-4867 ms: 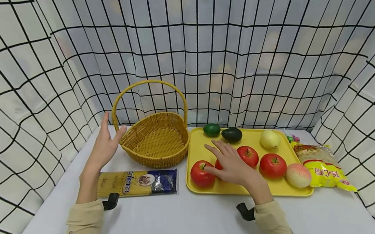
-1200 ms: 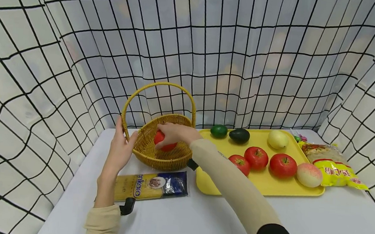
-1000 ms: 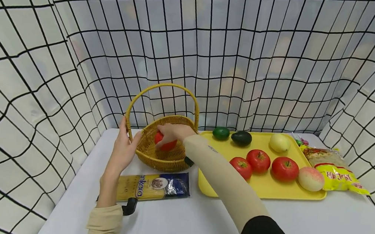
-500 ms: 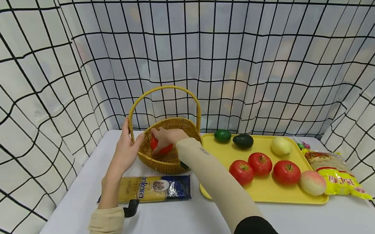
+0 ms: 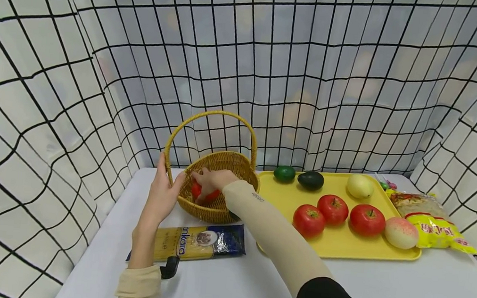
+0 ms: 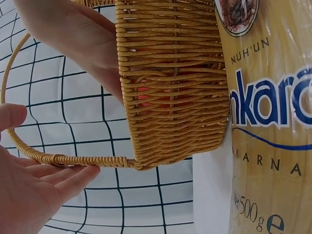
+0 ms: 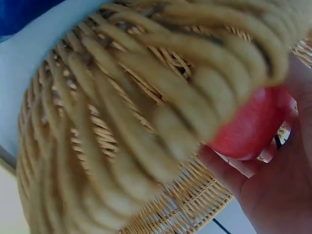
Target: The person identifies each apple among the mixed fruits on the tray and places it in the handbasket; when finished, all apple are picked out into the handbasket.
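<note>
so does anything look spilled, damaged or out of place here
Nothing looks spilled or damaged. Only small things stand out: the pasta pack lies at a slight slant in front of the basket, and the peach sits right by the edge of the tray, close to the snack bag.

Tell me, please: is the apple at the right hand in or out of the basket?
In. The right hand holds the red apple inside the wicker basket; red shows through its weave.

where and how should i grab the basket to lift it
Probably by the top of the handle, coming from above: it arches high over the basket, its crown bare, with the left hand lower, at its left side.
</note>
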Available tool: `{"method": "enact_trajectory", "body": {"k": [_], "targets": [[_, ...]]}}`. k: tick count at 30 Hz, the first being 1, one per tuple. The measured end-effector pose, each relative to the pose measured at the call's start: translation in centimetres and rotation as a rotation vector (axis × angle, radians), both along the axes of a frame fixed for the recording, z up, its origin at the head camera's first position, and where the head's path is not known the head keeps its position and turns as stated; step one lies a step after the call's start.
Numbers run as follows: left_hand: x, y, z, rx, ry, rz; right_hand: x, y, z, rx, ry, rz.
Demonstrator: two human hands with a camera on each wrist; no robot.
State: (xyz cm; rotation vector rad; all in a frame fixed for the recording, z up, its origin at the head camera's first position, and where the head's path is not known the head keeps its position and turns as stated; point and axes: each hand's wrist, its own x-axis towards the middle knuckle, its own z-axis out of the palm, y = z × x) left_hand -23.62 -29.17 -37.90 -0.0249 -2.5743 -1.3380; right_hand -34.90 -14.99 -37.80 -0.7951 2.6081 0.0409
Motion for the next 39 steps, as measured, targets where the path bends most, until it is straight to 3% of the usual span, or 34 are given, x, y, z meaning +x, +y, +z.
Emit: {"method": "enact_trajectory", "body": {"k": [5,11,17,22,28,33,39], "targets": [[-0.1,0.2,-0.7,-0.009,-0.019,-0.018,0.4,0.5,-1.4,-0.015,0.039,0.059],[-0.2,0.5,-1.6,-0.022,-0.025,-0.019,0.8,2.9,-2.2,-0.146,0.088,0.136],[-0.9,1.0,-1.5,-0.028,-0.015,-0.035,2.7,10.1,-2.1,-0.36,0.273,0.161],[-1.1,1.1,-1.0,-0.038,-0.011,-0.03,4.6,18.1,-3.7,-0.47,0.42,0.065],[-0.7,1.0,-1.1,-0.039,-0.032,-0.028,6.0,24.5,-5.7,-0.544,0.362,-0.101],[-0.5,0.3,-0.7,-0.033,-0.002,-0.031,5.9,26.0,-6.0,-0.57,0.295,-0.092],[-0.2,0.0,0.3,-0.028,0.011,-0.031,5.6,26.1,-5.6,-0.472,0.249,-0.094]]}}
